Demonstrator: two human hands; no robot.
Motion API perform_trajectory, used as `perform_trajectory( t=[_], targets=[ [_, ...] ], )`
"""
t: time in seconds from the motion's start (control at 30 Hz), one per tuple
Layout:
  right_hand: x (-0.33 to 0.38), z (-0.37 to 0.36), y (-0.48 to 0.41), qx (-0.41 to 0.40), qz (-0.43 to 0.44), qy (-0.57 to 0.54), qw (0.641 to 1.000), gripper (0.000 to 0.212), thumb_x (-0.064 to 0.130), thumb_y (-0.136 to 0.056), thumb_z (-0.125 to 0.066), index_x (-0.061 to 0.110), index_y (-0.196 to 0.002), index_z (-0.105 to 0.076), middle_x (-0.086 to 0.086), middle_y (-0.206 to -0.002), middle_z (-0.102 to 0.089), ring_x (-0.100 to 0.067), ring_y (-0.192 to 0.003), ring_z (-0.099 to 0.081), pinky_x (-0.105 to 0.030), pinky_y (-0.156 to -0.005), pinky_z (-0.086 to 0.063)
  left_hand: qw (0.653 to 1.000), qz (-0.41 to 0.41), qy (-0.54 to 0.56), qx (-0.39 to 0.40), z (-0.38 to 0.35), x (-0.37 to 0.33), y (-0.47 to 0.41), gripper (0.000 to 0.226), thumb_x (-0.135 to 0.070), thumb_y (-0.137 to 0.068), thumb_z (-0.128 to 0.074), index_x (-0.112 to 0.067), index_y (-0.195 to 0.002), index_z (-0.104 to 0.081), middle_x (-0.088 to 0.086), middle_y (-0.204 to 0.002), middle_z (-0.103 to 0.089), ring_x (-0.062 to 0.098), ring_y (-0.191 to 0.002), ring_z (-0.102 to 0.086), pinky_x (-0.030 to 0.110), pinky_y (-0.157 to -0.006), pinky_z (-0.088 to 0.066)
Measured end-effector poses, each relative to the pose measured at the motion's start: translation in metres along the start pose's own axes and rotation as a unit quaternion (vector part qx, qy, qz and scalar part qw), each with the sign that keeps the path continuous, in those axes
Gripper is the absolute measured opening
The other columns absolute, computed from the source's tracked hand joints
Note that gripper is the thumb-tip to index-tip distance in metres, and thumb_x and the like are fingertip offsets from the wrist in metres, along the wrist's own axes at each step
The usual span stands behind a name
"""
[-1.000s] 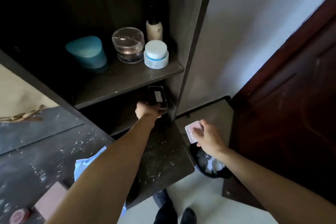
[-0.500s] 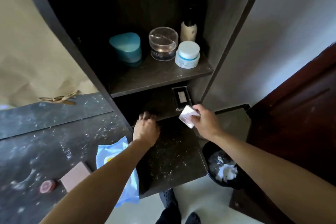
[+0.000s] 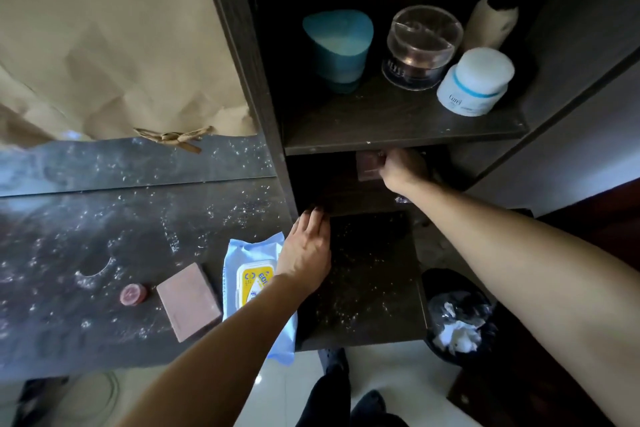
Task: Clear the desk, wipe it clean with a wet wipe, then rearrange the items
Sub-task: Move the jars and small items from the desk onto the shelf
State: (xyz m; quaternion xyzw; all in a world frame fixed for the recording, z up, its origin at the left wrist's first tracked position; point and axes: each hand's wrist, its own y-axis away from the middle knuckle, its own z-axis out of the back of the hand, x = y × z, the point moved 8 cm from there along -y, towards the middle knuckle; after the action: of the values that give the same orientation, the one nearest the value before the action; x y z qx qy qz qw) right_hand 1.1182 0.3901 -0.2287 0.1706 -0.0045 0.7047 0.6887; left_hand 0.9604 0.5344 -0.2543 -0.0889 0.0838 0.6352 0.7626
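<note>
While the left hand rests flat (desk), the right hand grips a compact.

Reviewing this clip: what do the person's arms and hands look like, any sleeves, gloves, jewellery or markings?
Both forearms are bare as far as the frame shows: no sleeves, no gloves. The left hand shows no ring, and neither wrist carries a watch or band. The right hand reaches into shadow, so its fingers are hard to check. No tattoos or markings are visible on either arm.
</note>
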Motion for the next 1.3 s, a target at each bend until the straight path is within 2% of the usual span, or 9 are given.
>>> perform_trajectory(
  t=[0.13, 0.3, 0.4, 0.5, 0.6, 0.73, 0.93, 1.13, 1.3],
  targets=[
    [0.002, -0.004, -0.007, -0.021, 0.013, 0.062, 0.998, 0.026, 0.024, -0.095, -0.049, 0.006, -0.106, -0.065, -0.016, -0.113, -0.064, -0.034, -0.106, -0.06, -0.033, -0.081, -0.047, 1.0, 0.011, 0.001, 0.013, -0.004, 0.001, 0.002, 0.061, -0.008, -0.064, -0.065, 0.008, -0.122, -0.054, 0.022, -0.122, -0.055, 0.036, -0.112, -0.054, 0.039, -0.098, -0.048],
    [0.004, 0.004, 0.003, -0.049, 0.026, 0.065, 0.996, 0.022, 0.022, -0.091, -0.055, 0.015, -0.108, -0.067, -0.013, -0.108, -0.067, -0.033, -0.102, -0.063, -0.035, -0.079, -0.05, 1.0, 0.012, 0.021, 0.02, 0.001, -0.001, 0.005, 0.057, -0.007, -0.066, -0.063, 0.007, -0.12, -0.055, 0.022, -0.121, -0.054, 0.038, -0.112, -0.053, 0.04, -0.098, -0.048],
    [0.004, 0.012, 0.029, -0.08, 0.057, 0.0, 0.995, 0.025, 0.028, -0.089, -0.056, 0.027, -0.113, -0.063, -0.009, -0.11, -0.063, -0.034, -0.098, -0.063, -0.038, -0.078, -0.051, 0.999, 0.024, 0.042, 0.012, 0.01, 0.0, 0.02, 0.045, -0.009, -0.07, -0.058, 0.0, -0.114, -0.057, 0.018, -0.113, -0.054, 0.035, -0.1, -0.053, 0.042, -0.086, -0.051],
    [0.008, 0.012, 0.067, -0.097, 0.103, -0.024, 0.99, 0.022, 0.029, -0.087, -0.057, 0.025, -0.108, -0.063, -0.007, -0.112, -0.058, -0.034, -0.098, -0.06, -0.036, -0.075, -0.048, 0.998, 0.044, 0.041, -0.013, 0.026, 0.001, 0.047, 0.03, -0.011, -0.072, -0.055, -0.005, -0.101, -0.06, 0.013, -0.098, -0.057, 0.033, -0.085, -0.055, 0.042, -0.072, -0.052],
    [0.02, 0.001, 0.106, -0.079, 0.153, -0.035, 0.985, 0.023, 0.03, -0.088, -0.057, 0.024, -0.11, -0.062, -0.002, -0.111, -0.058, -0.029, -0.094, -0.062, -0.031, -0.067, -0.041, 0.995, 0.089, 0.03, -0.039, 0.043, 0.012, 0.085, 0.02, -0.01, -0.071, -0.06, -0.008, -0.09, -0.063, 0.008, -0.083, -0.059, 0.03, -0.073, -0.059, 0.038, -0.058, -0.049],
    [0.046, -0.023, 0.155, -0.035, 0.204, -0.055, 0.977, 0.025, 0.03, -0.09, -0.056, 0.022, -0.113, -0.059, 0.002, -0.109, -0.057, -0.025, -0.093, -0.061, -0.032, -0.07, -0.045, 0.988, 0.151, 0.014, -0.037, 0.056, 0.036, 0.144, 0.016, -0.005, -0.068, -0.068, -0.008, -0.083, -0.065, 0.007, -0.077, -0.061, 0.031, -0.067, -0.061, 0.035, -0.049, -0.045],
    [0.106, -0.058, 0.211, 0.041, 0.263, -0.052, 0.962, 0.029, 0.03, -0.089, -0.053, 0.022, -0.116, -0.057, 0.003, -0.111, -0.058, -0.023, -0.095, -0.06, -0.033, -0.072, -0.047, 0.954, 0.294, 0.04, -0.036, 0.076, 0.098, 0.222, 0.021, -0.013, -0.087, -0.054, -0.007, -0.105, -0.062, 0.01, -0.103, -0.06, 0.034, -0.097, -0.058, 0.04, -0.069, -0.046],
    [0.184, -0.101, 0.235, 0.128, 0.306, -0.009, 0.943, 0.03, 0.032, -0.086, -0.054, 0.019, -0.113, -0.054, 0.001, -0.112, -0.059, -0.026, -0.104, -0.057, -0.037, -0.08, -0.049, 0.916, 0.399, 0.05, -0.004, 0.075, 0.186, 0.263, 0.027, -0.02, -0.089, -0.051, -0.013, -0.114, -0.058, 0.005, -0.114, -0.057, 0.026, -0.107, -0.055, 0.037, -0.081, -0.047],
    [0.263, -0.149, 0.229, 0.152, 0.399, 0.085, 0.9, 0.076, 0.042, -0.078, -0.065, 0.014, -0.141, -0.033, -0.003, -0.149, -0.031, -0.023, -0.138, -0.023, -0.036, -0.102, -0.034, 0.908, 0.409, 0.054, 0.075, 0.054, 0.257, 0.26, 0.031, -0.026, -0.09, -0.051, -0.013, -0.119, -0.052, 0.006, -0.116, -0.051, 0.026, -0.107, -0.054, 0.039, -0.082, -0.048]
  ],
)
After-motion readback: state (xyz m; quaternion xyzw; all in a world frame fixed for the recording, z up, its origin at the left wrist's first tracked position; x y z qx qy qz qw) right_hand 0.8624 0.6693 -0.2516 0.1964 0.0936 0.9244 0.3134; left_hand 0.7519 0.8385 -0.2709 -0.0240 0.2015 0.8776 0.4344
